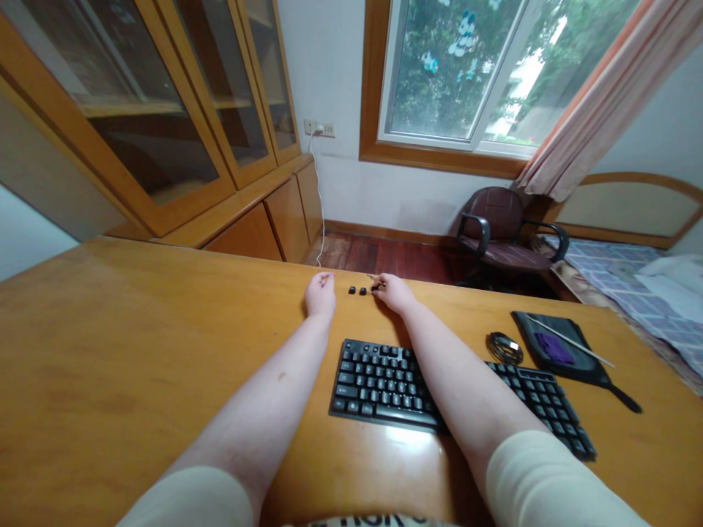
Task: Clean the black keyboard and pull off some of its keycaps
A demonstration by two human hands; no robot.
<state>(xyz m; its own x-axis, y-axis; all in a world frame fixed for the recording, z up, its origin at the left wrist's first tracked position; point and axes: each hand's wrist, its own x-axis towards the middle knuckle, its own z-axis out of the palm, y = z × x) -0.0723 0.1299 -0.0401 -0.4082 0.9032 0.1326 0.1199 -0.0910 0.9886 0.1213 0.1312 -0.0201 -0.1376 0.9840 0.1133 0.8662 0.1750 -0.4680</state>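
Note:
Both my arms reach across a wooden desk (137,351) over a black keyboard (378,384). My left hand (321,293) rests near the far edge, fingers curled in a loose fist around something small I cannot make out. My right hand (391,290) is closed in a pinch on a thin stick-like tool, its tip at a small black keycap (375,288). Two more loose black keycaps (356,290) lie on the desk between my hands.
A coiled metal ring (504,348) and a black pad (554,344) with a purple cloth and a thin stick lie right of the keyboard. Beyond the desk stand a dark red office chair (502,234), glass-door cabinets (165,110), a window and a bed.

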